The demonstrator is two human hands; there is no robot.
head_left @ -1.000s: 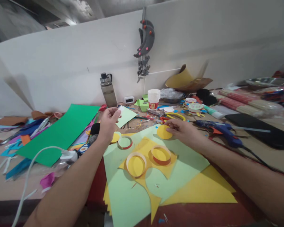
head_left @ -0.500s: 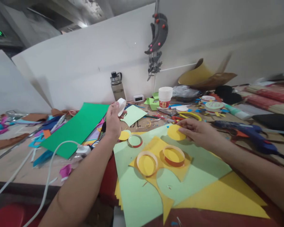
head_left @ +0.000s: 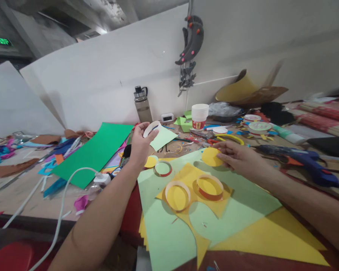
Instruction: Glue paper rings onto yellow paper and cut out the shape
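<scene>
My left hand (head_left: 139, 145) is raised over the table and pinches a white paper ring (head_left: 151, 128) between thumb and fingers. My right hand (head_left: 238, 158) rests on the light green sheet (head_left: 243, 203) and grips a yellow paper circle (head_left: 210, 157) at its right edge. Below the hands, two rings with red rims (head_left: 177, 195) (head_left: 209, 186) stand on a yellow cut sheet (head_left: 188, 177). A third ring (head_left: 163, 168) and a small yellow disc (head_left: 150, 162) lie just under my left hand.
A dark green sheet (head_left: 94, 152) lies left. A water bottle (head_left: 142, 105), stacked paper cups (head_left: 199, 116) and scraps stand by the white wall. A blue glue gun (head_left: 302, 160) lies right. A white cable (head_left: 59, 210) runs across the front left edge.
The view has swung so everything sits a little further right. My left hand has turned the white paper ring so its opening shows. My right hand stays on the yellow circle.
</scene>
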